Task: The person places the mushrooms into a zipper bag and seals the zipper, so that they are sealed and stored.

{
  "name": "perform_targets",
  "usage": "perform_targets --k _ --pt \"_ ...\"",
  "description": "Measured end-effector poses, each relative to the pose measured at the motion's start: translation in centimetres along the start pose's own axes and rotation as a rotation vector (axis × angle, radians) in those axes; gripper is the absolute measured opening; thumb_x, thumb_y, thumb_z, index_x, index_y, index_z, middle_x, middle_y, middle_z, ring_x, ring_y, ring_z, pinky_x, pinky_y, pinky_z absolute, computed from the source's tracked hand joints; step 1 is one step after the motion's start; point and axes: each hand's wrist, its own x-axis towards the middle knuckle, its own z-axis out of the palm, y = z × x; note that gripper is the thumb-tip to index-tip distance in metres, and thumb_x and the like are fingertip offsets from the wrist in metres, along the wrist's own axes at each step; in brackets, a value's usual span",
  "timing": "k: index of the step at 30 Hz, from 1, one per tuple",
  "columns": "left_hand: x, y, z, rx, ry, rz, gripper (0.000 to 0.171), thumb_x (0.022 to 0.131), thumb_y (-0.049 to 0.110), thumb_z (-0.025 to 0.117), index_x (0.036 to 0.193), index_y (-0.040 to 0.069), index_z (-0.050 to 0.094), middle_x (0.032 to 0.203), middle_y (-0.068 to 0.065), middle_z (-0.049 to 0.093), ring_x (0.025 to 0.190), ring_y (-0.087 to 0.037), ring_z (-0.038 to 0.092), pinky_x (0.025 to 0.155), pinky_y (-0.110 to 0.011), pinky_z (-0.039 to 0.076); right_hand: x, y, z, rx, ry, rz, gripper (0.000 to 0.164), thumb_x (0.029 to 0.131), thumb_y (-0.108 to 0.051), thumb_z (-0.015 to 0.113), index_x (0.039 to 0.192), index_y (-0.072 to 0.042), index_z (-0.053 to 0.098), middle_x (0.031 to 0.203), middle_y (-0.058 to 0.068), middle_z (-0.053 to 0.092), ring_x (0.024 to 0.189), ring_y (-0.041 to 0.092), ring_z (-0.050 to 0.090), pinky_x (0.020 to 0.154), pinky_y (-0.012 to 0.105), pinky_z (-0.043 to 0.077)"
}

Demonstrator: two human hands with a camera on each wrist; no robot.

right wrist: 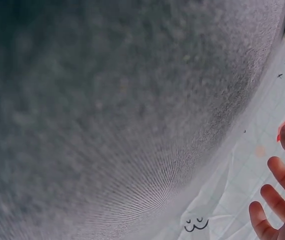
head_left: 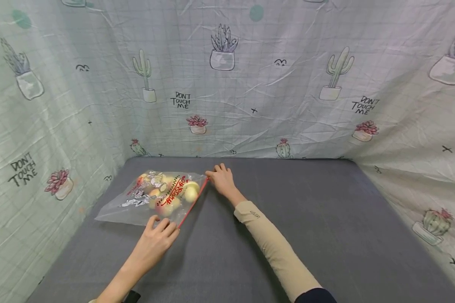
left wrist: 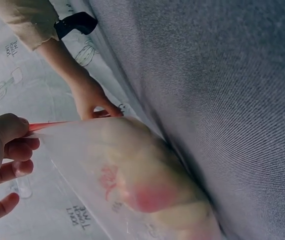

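Observation:
A clear zip bag (head_left: pixel 136 206) with red lettering and white cartoon figures lies on the grey table, its red zip edge (head_left: pixel 192 205) facing right. Inside it are several round yellow and reddish fruits (head_left: pixel 169 206), blurred by the plastic. My left hand (head_left: pixel 160 235) pinches the near end of the red edge between thumb and finger, the other fingers loosely bent, as the left wrist view shows. At the far end of that edge, my right hand (head_left: pixel 222 180) pinches the other corner. The edge is stretched straight between both hands.
The grey cloth-covered table (head_left: pixel 307 219) extends to the right of the bag. Behind it and on both sides hangs a pale curtain (head_left: pixel 250 84) printed with cacti and potted plants. A black band (left wrist: pixel 77 23) is on the right sleeve.

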Motion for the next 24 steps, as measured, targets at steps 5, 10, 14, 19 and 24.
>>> perform_targets --k 5,10,14,19,24 --pt "0.1 0.1 0.3 -0.003 -0.018 -0.009 0.03 0.086 0.006 0.031 0.066 0.008 0.054 0.066 -0.001 0.044 0.063 -0.017 0.041 0.069 -0.038 0.036 0.1 0.1 -0.1 0.006 -0.018 0.023 0.02 0.086 -0.03 0.055 0.104 -0.034 0.062 0.096 0.0 0.056 0.089 0.018 0.047 0.065 0.029 0.041" --pt "0.3 0.1 0.6 -0.045 0.005 -0.038 0.029 0.083 0.004 0.031 0.063 0.006 0.051 0.063 -0.003 0.041 0.061 -0.019 0.04 0.066 -0.039 0.037 0.2 0.3 -0.3 0.006 -0.033 0.028 0.015 0.084 -0.033 0.057 0.096 -0.032 0.066 0.097 -0.001 0.057 0.09 0.016 0.048 0.066 0.029 0.043" --pt "0.4 0.2 0.6 -0.037 0.002 -0.04 0.029 0.084 0.005 0.03 0.063 0.007 0.051 0.063 -0.003 0.041 0.061 -0.019 0.04 0.066 -0.04 0.036 0.1 0.5 -0.5 0.021 -0.042 0.03 0.016 0.083 -0.033 0.058 0.096 -0.032 0.067 0.097 -0.001 0.058 0.09 0.016 0.048 0.066 0.029 0.043" --pt "0.5 0.2 0.8 -0.047 -0.004 -0.048 0.038 0.09 0.005 0.024 0.064 0.006 0.052 0.065 -0.003 0.043 0.061 -0.02 0.042 0.066 -0.04 0.037 -0.3 0.9 -0.7 0.041 -0.055 0.03 0.018 0.083 -0.033 0.058 0.098 -0.031 0.067 0.096 -0.001 0.058 0.088 0.017 0.048 0.066 0.028 0.043" --pt "0.6 0.1 1.3 -0.026 -0.01 -0.05 0.041 0.092 0.004 0.022 0.066 0.006 0.053 0.068 -0.005 0.046 0.062 -0.021 0.045 0.066 -0.04 0.037 -0.7 1.4 -1.3 0.093 -0.054 0.021 0.019 0.083 -0.032 0.06 0.099 -0.029 0.067 0.094 0.0 0.058 0.085 0.018 0.047 0.062 0.027 0.04"
